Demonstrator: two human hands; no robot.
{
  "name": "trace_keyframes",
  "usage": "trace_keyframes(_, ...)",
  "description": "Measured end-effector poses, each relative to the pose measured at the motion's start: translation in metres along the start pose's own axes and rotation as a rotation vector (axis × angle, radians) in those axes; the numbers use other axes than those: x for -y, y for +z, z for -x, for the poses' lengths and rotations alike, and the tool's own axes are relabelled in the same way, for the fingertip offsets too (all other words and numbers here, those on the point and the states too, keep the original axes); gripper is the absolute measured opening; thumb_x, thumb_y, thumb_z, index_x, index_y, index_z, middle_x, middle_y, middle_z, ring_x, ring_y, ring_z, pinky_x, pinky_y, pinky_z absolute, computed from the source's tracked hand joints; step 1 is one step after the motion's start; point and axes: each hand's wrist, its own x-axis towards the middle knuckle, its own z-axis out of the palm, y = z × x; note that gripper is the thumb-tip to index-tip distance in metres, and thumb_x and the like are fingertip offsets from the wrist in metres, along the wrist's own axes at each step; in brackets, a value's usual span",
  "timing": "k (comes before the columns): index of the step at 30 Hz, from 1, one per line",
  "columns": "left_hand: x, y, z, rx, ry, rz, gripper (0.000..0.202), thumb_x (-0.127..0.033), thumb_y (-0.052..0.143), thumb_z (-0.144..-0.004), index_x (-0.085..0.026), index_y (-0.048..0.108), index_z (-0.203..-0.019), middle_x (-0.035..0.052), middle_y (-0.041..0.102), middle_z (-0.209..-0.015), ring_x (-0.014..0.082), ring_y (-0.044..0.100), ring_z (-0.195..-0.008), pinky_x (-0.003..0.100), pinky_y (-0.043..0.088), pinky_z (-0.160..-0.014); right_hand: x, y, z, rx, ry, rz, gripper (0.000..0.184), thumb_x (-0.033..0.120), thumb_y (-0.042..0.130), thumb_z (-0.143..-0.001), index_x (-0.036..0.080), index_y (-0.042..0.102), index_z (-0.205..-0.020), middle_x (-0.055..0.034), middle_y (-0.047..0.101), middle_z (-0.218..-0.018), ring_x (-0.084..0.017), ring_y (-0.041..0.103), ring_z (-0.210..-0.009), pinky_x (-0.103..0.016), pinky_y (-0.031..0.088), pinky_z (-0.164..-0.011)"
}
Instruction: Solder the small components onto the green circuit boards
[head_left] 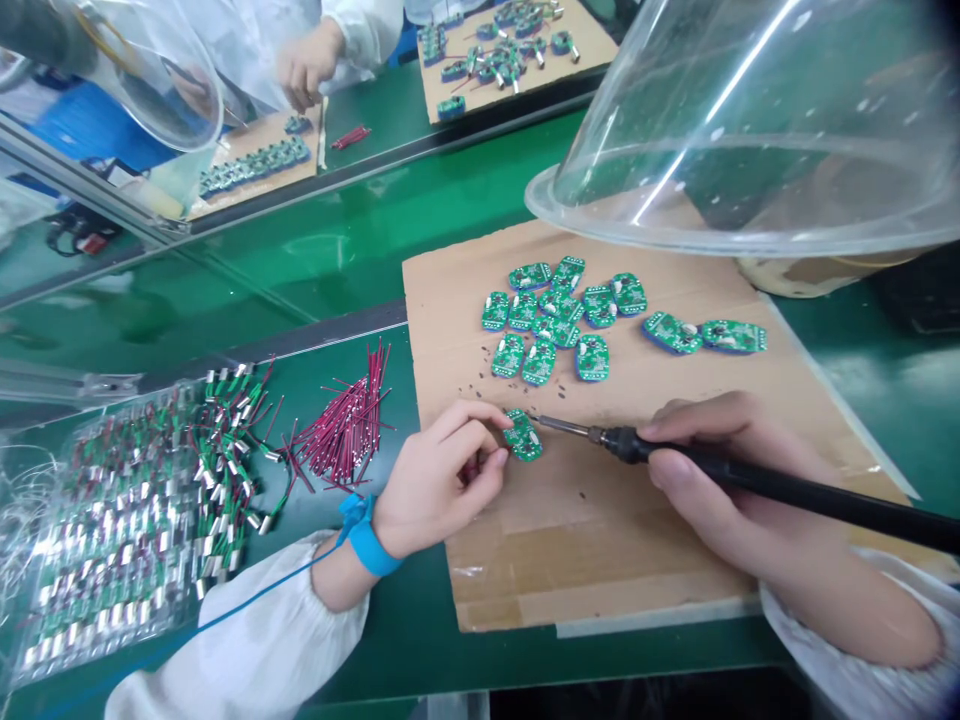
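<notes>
On cardboard sheet [600,540] — left hand [442,470] pinches circuit board [523,436]; right hand [720,470] grips soldering iron [750,480].

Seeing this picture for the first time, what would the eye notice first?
Probably the centre: the right hand holds a soldering iron, its tip at a green circuit board pinched by the left hand on the cardboard. Next, the clear dome at upper right and red wires at left.

The left hand [439,470] pinches a small green circuit board [523,436] on the cardboard sheet [600,520], while the right hand [720,480] grips a soldering iron [675,455] (its tip touching the board's upper edge); red wires [341,430] lie nearby.
</notes>
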Motion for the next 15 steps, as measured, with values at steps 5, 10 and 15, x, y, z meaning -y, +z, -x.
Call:
trace_keyframes(5, 0.0007, 0.0006, 0.0001, -0.003, 0.003, 0.002, 0.011, -0.015, 0.058, -0.095, -0.017, 0.058, -0.085, 0.0049, 0.064, -0.122, 0.0049, 0.049, -0.059, 0.024, 0.046, -0.059, 0.0002, -0.0003, -0.0015, 0.029, -0.012, 0.037, 0.014, 0.021, 0.07, -0.088, 0.025, 0.064, -0.1, -0.0029, 0.072, -0.076, -0.017, 0.068, -0.059, -0.026, 0.043, -0.043)
trace_keyframes(10, 0.0006, 0.0007, 0.0001, 0.001, 0.005, 0.0, 0.01, -0.016, 0.058, -0.096, -0.017, 0.058, -0.086, 0.0056, 0.064, -0.121, 0.0051, 0.049, -0.059, 0.023, 0.046, -0.058, -0.0014, 0.0004, -0.0025, 0.089, -0.024, 0.03, 0.015, 0.022, 0.07, -0.088, 0.026, 0.064, -0.102, -0.0021, 0.071, -0.073, -0.019, 0.069, -0.06, -0.026, 0.044, -0.043)
trace_keyframes(15, 0.0, -0.0003, 0.0004, -0.002, 0.005, -0.022, 0.009, -0.015, 0.058, -0.095, -0.018, 0.058, -0.087, 0.0058, 0.064, -0.122, 0.005, 0.049, -0.058, 0.023, 0.046, -0.057, 0.0019, 0.0022, -0.002, -0.106, 0.037, -0.088, 0.018, 0.016, 0.069, -0.086, 0.024, 0.065, -0.102, -0.0042, 0.07, -0.085, -0.019, 0.068, -0.068, -0.032, 0.052, -0.057)
